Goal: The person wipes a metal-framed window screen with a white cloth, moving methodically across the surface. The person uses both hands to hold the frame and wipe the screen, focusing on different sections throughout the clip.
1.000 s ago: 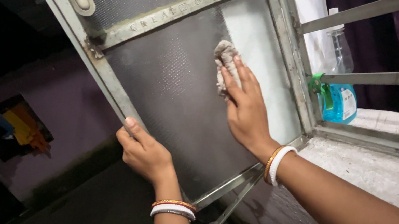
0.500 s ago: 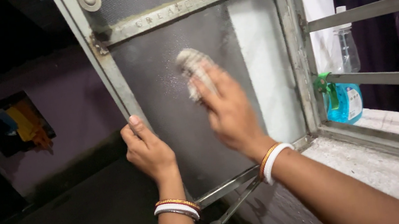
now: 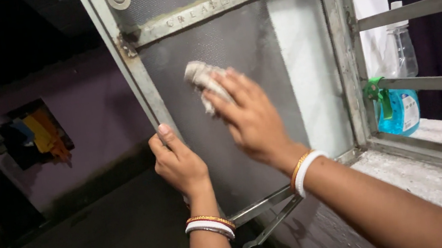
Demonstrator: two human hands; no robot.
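Showing a rough concrete sill (image 3: 440, 192) beneath the right forearm, dark purple wall beyond. Blue spray bottle (image 3: 399, 95) stands behind bars, right of both hands. Right hand (image 3: 251, 117) presses a crumpled cloth (image 3: 201, 78) flat against the upright mesh window panel (image 3: 205, 46); left hand (image 3: 177, 161) grips its frame edge.

A crumpled grey-white cloth (image 3: 201, 81) lies pressed flat under the fingertips against the open metal-framed frosted window pane (image 3: 223, 55).
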